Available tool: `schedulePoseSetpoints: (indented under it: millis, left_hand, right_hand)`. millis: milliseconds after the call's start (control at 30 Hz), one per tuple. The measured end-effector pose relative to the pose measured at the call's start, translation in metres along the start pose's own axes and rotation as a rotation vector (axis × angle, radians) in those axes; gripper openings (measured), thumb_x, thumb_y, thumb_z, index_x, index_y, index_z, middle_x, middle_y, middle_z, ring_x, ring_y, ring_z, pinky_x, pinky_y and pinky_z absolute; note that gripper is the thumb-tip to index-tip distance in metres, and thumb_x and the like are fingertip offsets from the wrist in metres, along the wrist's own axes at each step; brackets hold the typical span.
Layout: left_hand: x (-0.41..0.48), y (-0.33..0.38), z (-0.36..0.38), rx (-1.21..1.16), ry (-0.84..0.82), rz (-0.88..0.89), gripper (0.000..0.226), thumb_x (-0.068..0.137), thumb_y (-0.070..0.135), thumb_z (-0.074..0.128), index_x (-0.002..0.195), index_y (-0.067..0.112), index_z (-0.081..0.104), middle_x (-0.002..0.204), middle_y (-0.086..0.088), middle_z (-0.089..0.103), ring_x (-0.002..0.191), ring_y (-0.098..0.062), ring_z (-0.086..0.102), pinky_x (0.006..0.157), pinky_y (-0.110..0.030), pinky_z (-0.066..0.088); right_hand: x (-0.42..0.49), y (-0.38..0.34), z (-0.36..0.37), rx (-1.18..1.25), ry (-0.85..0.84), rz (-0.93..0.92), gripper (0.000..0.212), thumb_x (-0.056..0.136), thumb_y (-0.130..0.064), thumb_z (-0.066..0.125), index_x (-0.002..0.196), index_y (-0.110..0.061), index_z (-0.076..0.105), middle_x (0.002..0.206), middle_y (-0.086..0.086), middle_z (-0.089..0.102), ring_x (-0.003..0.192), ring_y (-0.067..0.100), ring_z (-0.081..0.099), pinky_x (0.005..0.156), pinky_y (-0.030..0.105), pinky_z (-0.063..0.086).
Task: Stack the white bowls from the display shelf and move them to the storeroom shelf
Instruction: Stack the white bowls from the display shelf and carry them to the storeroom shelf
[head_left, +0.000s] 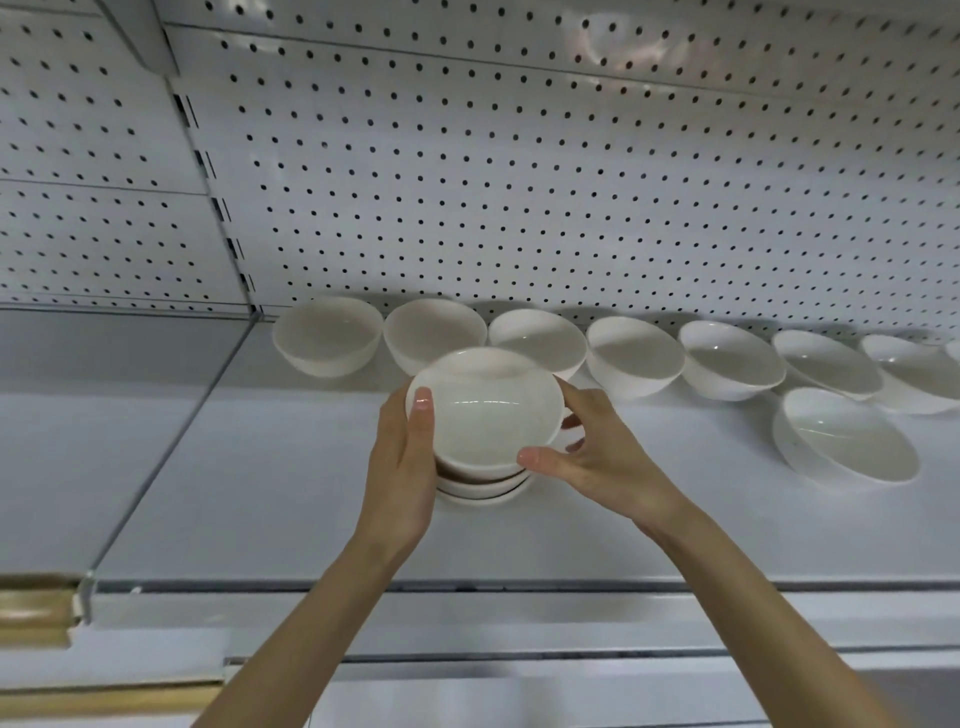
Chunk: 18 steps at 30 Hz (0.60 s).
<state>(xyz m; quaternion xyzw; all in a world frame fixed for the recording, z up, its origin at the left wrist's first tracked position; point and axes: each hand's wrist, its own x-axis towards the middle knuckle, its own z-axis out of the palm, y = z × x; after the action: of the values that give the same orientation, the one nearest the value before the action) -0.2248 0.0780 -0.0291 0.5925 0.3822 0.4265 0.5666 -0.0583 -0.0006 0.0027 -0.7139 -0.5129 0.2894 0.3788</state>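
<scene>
The stack of white bowls (483, 486) stands in the middle of the display shelf (260, 467), mouths up, so its axis runs upright. The bowls are round and have no long side. The top bowl (485, 410) sits nested in the others, with three rim edges showing below it. The lowest rim looks to be at the shelf surface, though I cannot tell whether it is resting there or just lifted.

Both hands clasp the stack from opposite sides. The left hand (405, 467) has its thumb laid over the top bowl's left rim, and its fingers are hidden behind the bowls. The right hand (597, 457) presses its thumb against the near right rim while its fingers curl round the far side.

Just behind the stack, a back row of bowls (636, 356) runs along the pegboard back panel (519, 182). Seven are whole and open side up, and the edge of an eighth is cut off at the right border. The second and third from the left are closest, and the top bowl partly covers them in this view. A single bowl (844, 436) sits forward of the row, well to the right of the stack. Wood-coloured trim (36, 608) shows at the lower left.
</scene>
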Motion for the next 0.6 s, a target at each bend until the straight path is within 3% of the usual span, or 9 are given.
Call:
schedulePoseSetpoints:
  millis: [100,200,333,600]
  left_hand:
    - [0.0,-0.002,-0.001,0.006,-0.002,-0.007,0.054,0.087,0.061,0.026,0.128,0.034,0.049,0.132,0.012,0.053,0.117,0.011,0.047,0.083,-0.002,0.037]
    - [0.0,-0.002,-0.001,0.01,-0.003,-0.015,0.049,0.086,0.061,0.025,0.123,0.039,0.049,0.128,0.016,0.054,0.11,0.02,0.046,0.078,0.004,0.036]
    - [0.0,-0.006,-0.003,0.011,0.012,-0.009,0.056,0.087,0.061,0.025,0.128,0.033,0.05,0.13,0.012,0.055,0.118,0.005,0.049,0.087,-0.007,0.036]
    - [0.0,-0.008,-0.003,-0.025,0.004,-0.023,0.061,0.085,0.061,0.026,0.131,0.028,0.05,0.124,0.018,0.057,0.112,0.014,0.049,0.08,0.0,0.039]
  right_hand:
    - [0.001,0.003,0.003,0.053,-0.03,-0.023,0.067,0.064,-0.045,0.078,0.112,-0.066,0.036,0.121,-0.02,0.046,0.124,0.008,0.042,0.105,0.029,0.037]
    - [0.001,0.007,0.005,0.081,-0.031,-0.01,0.069,0.054,-0.06,0.072,0.114,-0.066,0.039,0.13,-0.016,0.051,0.128,0.005,0.043,0.11,0.033,0.035]
    - [0.002,0.009,0.008,0.119,-0.048,-0.015,0.075,0.054,-0.058,0.072,0.122,-0.057,0.042,0.128,-0.021,0.056,0.125,0.002,0.047,0.111,0.033,0.037]
    - [0.001,0.011,0.012,0.195,-0.079,0.017,0.081,0.058,-0.05,0.075,0.134,-0.045,0.046,0.124,-0.025,0.06,0.125,0.008,0.052,0.109,0.034,0.041]
